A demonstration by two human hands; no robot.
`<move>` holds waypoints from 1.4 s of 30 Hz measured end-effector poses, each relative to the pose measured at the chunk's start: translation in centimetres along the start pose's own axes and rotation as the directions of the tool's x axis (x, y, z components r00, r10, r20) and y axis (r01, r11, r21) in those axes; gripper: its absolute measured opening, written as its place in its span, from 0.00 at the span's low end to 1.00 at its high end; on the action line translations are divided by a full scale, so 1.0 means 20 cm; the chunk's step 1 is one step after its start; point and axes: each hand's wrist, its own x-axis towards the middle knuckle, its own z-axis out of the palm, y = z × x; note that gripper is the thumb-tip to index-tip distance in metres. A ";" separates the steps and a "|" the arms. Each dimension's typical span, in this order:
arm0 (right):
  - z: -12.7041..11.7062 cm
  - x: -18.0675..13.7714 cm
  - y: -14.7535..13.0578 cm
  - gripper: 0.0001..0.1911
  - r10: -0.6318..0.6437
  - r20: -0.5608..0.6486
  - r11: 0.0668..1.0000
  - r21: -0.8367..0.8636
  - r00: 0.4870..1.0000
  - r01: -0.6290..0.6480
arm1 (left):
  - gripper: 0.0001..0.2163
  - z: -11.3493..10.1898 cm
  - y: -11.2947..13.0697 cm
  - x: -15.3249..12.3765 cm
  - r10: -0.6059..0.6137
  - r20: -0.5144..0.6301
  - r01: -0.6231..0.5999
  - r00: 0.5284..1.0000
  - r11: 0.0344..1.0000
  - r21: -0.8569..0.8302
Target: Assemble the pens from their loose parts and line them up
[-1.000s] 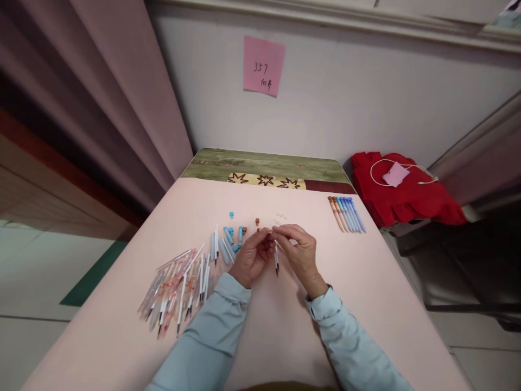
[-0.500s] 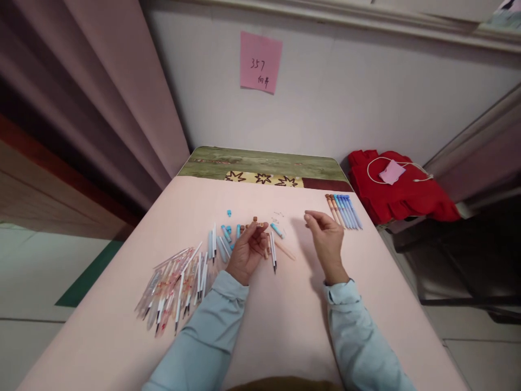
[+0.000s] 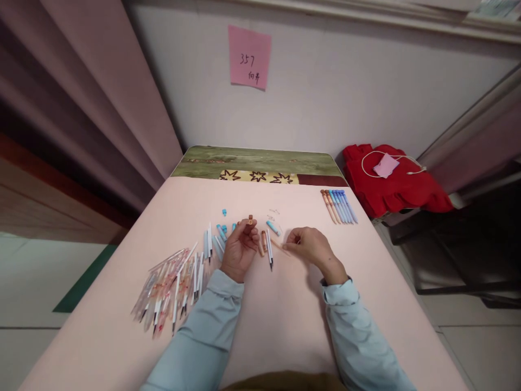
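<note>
My left hand (image 3: 240,250) is raised over the parts on the table, thumb and fingers pinched on a small brown pen top (image 3: 250,220). Low over the table, my right hand (image 3: 311,247) has its fingertips closed at a thin peach pen barrel (image 3: 278,244); the grip itself is partly hidden. Between the hands lie a brown pen grip section (image 3: 264,241) and a white refill (image 3: 269,252) with a dark tip. A light blue pen part (image 3: 273,227) lies just beyond. Small springs (image 3: 272,213) are scattered behind it.
On the left lies a heap of clear pen barrels and white refills (image 3: 165,290). Blue pen parts (image 3: 221,233) and a small blue top (image 3: 224,212) lie beside my left hand. Assembled brown and blue pens (image 3: 340,206) form a row at the right. Red cloth (image 3: 401,184) sits beyond the table edge.
My right hand has moved down and left, from above the table to the peach pen barrels. The left hand still holds the brown top, now tilted more upright. The view has shifted slightly.
</note>
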 end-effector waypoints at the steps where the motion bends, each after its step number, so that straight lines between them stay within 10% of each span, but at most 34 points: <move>1: 0.01 0.00 -0.01 0.08 0.001 0.022 1.000 -0.023 1.000 0.000 | 0.04 0.00 0.00 0.00 0.000 -0.011 0.000 1.000 1.000 0.003; 42: 0.20 -0.06 -0.24 0.08 0.095 0.021 0.975 -0.202 0.995 -0.089 | 0.08 0.02 0.00 0.00 -0.052 -0.051 0.049 0.997 0.998 -0.047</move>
